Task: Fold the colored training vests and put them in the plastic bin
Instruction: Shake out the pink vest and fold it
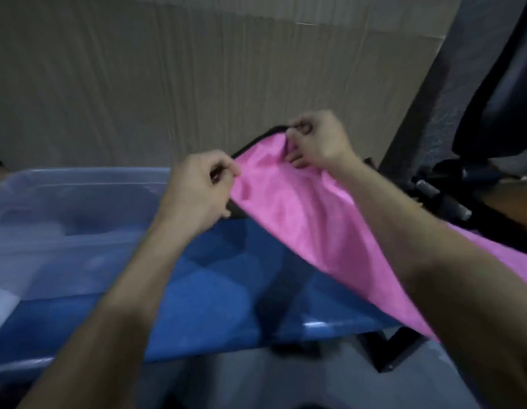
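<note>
A pink training vest [309, 231] with black trim hangs in the air in front of me, draping down to the right under my right forearm. My left hand [197, 190] pinches its upper edge on the left. A little higher and to the right, my right hand [318, 140] grips the black-trimmed top edge. A clear plastic bin [64, 208] stands at the left on a blue table [232, 290]; something pale lies inside it, blurred.
A cardboard wall [168, 84] rises behind the table. A dark chair or frame with black fabric [492, 98] stands at the right. Dark cylindrical items [442, 196] lie at the right edge. Black table brackets [392, 349] show below the table front.
</note>
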Demonstrator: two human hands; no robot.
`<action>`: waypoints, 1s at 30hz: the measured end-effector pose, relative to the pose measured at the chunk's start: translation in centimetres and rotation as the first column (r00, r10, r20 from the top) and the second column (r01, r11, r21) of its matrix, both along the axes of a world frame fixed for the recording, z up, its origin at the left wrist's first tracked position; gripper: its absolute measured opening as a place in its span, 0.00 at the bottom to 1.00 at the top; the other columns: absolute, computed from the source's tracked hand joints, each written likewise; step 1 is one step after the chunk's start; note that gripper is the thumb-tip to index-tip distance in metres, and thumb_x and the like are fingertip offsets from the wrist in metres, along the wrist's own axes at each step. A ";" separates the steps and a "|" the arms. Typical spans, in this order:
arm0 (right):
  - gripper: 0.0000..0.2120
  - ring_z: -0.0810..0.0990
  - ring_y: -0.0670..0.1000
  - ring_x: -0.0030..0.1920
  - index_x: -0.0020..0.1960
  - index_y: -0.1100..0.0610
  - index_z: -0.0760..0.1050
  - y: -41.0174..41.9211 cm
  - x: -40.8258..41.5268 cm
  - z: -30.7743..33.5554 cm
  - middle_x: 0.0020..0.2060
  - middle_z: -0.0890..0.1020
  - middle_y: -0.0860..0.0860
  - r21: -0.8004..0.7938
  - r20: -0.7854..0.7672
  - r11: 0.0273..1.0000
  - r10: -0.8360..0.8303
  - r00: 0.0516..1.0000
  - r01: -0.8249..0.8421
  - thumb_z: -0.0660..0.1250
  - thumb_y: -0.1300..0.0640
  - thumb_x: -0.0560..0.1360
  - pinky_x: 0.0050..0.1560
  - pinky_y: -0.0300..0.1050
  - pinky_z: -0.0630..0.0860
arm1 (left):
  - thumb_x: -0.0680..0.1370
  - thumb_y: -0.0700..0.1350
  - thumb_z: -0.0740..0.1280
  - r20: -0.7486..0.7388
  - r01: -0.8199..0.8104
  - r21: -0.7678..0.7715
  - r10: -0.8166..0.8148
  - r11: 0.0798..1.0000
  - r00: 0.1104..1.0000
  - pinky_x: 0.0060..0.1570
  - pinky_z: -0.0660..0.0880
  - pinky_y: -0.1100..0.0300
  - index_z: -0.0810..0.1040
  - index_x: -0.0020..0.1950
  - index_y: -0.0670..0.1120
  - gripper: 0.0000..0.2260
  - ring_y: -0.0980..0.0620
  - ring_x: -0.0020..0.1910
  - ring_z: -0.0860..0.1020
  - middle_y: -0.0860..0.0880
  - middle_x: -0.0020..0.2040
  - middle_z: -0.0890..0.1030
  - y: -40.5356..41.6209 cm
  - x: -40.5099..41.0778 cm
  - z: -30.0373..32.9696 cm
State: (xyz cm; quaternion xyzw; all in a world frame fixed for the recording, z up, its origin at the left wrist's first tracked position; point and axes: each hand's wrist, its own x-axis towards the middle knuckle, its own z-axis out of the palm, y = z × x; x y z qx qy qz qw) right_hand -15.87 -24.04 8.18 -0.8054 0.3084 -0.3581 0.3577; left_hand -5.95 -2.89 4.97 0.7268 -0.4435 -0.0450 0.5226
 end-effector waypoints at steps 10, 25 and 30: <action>0.08 0.84 0.48 0.35 0.45 0.53 0.82 0.4 14.8 -17.7 0.34 0.84 0.49 0.160 -0.140 0.976 0.172 0.975 -0.149 0.69 0.64 0.79 0.42 0.44 0.82 | 0.83 0.43 0.60 0.527 -0.416 0.555 0.082 0.720 0.846 0.42 0.69 0.47 0.76 0.61 0.44 0.09 0.39 0.54 0.78 0.43 0.61 0.68 -0.1 3.0 -7.7; 0.11 0.82 0.44 0.49 0.60 0.57 0.83 2.5 2.8 -17.0 0.56 0.83 0.50 -0.064 -0.344 0.919 0.346 0.873 -0.389 0.68 0.62 0.79 0.51 0.31 0.74 | 0.84 0.54 0.60 0.391 -0.121 0.844 -0.443 0.523 0.807 0.63 0.70 0.44 0.73 0.69 0.46 0.18 0.40 0.67 0.70 0.45 0.67 0.71 -2.4 2.2 -16.2; 0.07 0.82 0.45 0.43 0.52 0.56 0.84 2.8 -9.2 -17.4 0.45 0.81 0.44 -0.166 -0.362 0.951 0.187 0.913 -0.260 0.70 0.64 0.76 0.47 0.34 0.77 | 0.82 0.51 0.62 0.437 0.058 0.720 -0.516 0.691 0.737 0.62 0.73 0.45 0.74 0.66 0.48 0.15 0.44 0.64 0.71 0.49 0.64 0.72 -3.2 -0.4 -17.3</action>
